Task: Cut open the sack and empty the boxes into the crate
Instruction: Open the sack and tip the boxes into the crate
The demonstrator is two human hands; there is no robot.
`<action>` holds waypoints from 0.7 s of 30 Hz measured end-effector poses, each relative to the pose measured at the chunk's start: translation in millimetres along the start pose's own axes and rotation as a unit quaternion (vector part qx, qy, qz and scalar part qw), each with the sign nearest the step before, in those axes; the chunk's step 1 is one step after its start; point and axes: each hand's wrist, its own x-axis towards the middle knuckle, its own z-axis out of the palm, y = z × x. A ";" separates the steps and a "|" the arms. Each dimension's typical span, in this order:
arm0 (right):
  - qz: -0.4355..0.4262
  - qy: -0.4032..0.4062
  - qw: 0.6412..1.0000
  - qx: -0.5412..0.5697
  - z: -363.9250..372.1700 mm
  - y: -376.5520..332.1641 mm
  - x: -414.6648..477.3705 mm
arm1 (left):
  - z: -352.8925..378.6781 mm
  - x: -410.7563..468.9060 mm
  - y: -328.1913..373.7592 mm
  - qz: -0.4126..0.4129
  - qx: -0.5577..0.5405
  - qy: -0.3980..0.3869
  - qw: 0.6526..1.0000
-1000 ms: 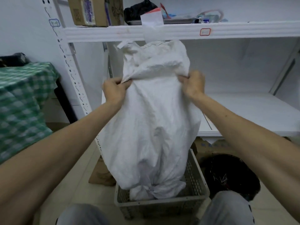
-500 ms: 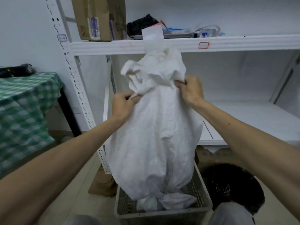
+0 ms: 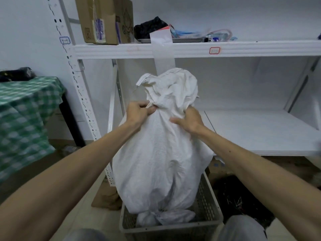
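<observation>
Sack (image 3: 159,159) upright in crate (image 3: 211,202), neck between both hands' fingers (image 3: 151,110).

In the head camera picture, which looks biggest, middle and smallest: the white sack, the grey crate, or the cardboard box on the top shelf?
1. white sack, clearly biggest.
2. grey crate, though the sack hides part of it.
3. cardboard box, which sits farther away and is cut off, so unsure.

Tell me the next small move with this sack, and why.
Probably lift the white sack a little higher and shake it. Both the left hand and right hand grip its upper end, while its bunched lower end sits in the grey crate and no boxes show there.
</observation>
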 end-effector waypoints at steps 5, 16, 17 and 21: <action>0.058 0.207 0.968 0.128 -0.7 -8.2 12.2 | -0.6 5.8 5.1 0.080 0.127 -0.037 0.988; -0.029 0.149 0.974 0.167 -8.1 -31.3 26.0 | -24.2 -4.7 -27.1 0.007 0.121 0.067 0.990; -0.062 0.133 0.984 0.103 -13.7 -25.1 23.1 | -20.9 -5.9 -23.7 0.010 0.096 0.099 0.990; -0.047 0.031 0.998 0.016 -21.9 1.2 14.3 | 2.9 -4.9 -7.6 -0.009 -0.004 0.134 0.991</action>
